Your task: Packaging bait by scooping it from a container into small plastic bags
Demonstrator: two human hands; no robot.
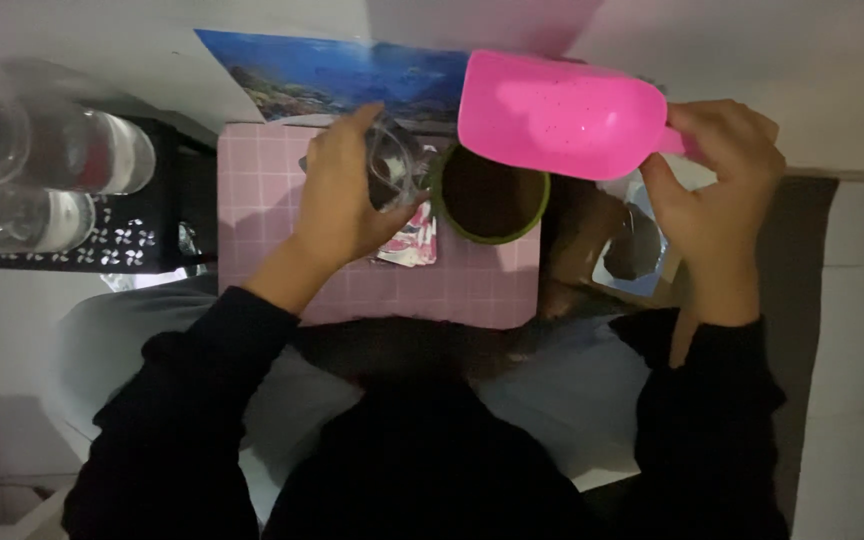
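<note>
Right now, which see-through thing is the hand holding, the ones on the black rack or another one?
Another one: the small clear cup on the pink tiled board, gripped by the left hand beside the green pot. The clear bottles lie untouched on the black rack.

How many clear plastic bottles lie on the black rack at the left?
2: one bottle at the back, another bottle in front of it on the black rack. Others may be hidden outside the picture.

The right hand (717, 190) grips a pink scoop (562, 115) tilted over a green pot (489, 195) of dark soil; the left hand (347, 195) holds a clear plastic cup (392, 165) just left of it.
</note>
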